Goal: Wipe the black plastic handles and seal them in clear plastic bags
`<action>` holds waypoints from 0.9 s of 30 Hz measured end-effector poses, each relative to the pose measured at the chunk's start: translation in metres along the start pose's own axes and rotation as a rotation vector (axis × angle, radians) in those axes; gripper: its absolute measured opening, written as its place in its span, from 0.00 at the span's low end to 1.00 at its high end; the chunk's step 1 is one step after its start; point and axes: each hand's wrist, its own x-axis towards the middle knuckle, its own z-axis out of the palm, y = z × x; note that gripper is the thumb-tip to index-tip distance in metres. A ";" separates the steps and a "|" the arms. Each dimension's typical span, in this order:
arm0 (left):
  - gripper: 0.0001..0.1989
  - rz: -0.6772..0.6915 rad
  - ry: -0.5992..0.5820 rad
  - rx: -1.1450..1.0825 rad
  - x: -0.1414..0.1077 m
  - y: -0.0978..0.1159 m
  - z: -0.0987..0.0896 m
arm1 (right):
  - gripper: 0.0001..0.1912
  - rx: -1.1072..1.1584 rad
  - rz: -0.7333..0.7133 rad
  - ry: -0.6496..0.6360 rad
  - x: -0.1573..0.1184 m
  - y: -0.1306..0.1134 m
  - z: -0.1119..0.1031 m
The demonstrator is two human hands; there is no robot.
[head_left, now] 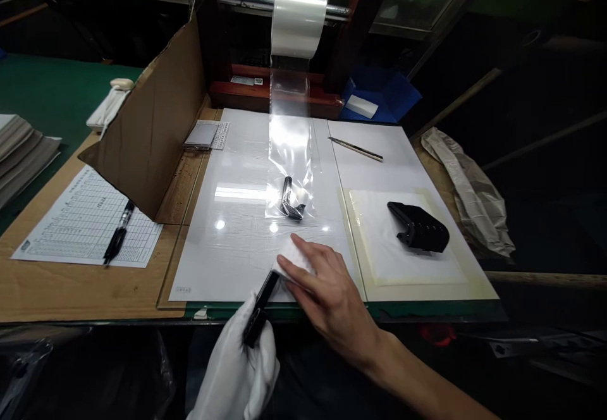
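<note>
At our desk [71, 287], seen from head height, our left hand [237, 369], in a white glove, is closed around a slim black part [260, 309], whose tip angles up toward 1 o'clock. Our bare right hand [327, 287] reaches across from 4 o'clock, fingers [308, 250] lying close together over a white cloth [293, 262] and holding it against that tip. Both hands sit at the near edge of a wide white board [227, 262] on the desk.

Straight ahead at 12 o'clock, a clear plastic sleeve [290, 135] runs down from a roll of film [298, 18] on a metal bar, with a small black part [290, 200] lying inside its lower end. At 2 o'clock, a slim pointed tool [355, 148] rests on the board, while a bigger black part [418, 227] with a row of holes sits on a white pad [374, 243] at 3 o'clock – well apart from both hands. Farther off at 1 o'clock, a blue tray [391, 94] holds a white sponge [361, 106], and a crumpled bag [467, 192] lies past the board's right edge.

At 9 o'clock, a black pen [118, 233] rests on a printed grid form [80, 224], just below a cardboard sheet [147, 123] standing on edge.
</note>
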 end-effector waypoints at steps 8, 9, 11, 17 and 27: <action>0.18 0.102 0.044 0.101 -0.003 -0.002 -0.007 | 0.21 0.005 0.010 -0.044 0.000 -0.003 0.002; 0.17 0.101 0.040 0.109 -0.003 -0.003 -0.008 | 0.21 0.025 -0.020 -0.059 0.000 -0.003 0.001; 0.18 0.101 0.036 0.120 -0.003 -0.004 -0.007 | 0.20 0.064 -0.013 -0.084 0.001 -0.002 0.000; 0.20 0.127 0.056 0.140 -0.009 0.001 -0.007 | 0.22 0.107 0.013 -0.120 -0.001 0.000 -0.002; 0.21 0.151 0.085 0.135 -0.008 -0.004 -0.006 | 0.21 0.113 0.069 -0.119 -0.002 0.001 -0.006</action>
